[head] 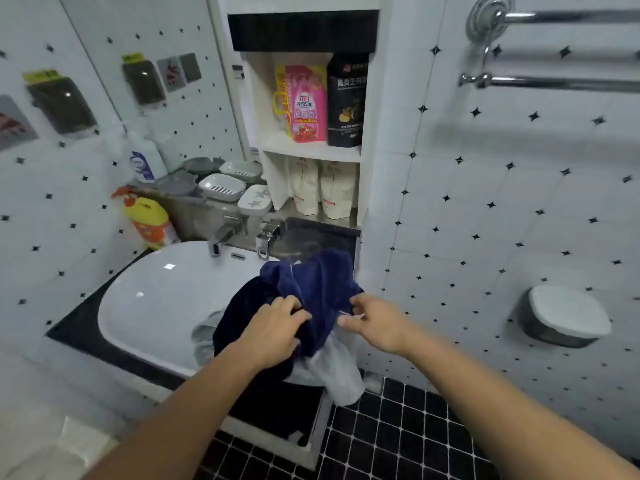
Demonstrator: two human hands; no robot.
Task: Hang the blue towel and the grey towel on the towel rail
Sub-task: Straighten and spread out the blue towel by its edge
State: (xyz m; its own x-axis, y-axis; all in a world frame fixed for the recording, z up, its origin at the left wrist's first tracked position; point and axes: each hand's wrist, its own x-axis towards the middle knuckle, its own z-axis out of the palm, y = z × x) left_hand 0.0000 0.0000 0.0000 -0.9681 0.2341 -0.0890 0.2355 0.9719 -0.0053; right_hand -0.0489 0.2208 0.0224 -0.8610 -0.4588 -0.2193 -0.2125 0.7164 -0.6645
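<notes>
- Location: blue towel bunched over the sink rim; grey towel hanging beneath it.
- Grip: left hand curled into the blue folds; right hand pinching a hem.
- Handling: probably soft, limp, light (may drag its neighbour along); take hold along one hem, corners spread.
- Target: towel rail, upper right wall, well apart.
- Labels: pink pouch marked "立白"; black pouch text unclear.

White basin, two chrome taps, soap dishes, yellow bottle, pink, black pouches, probably detergent
</notes>
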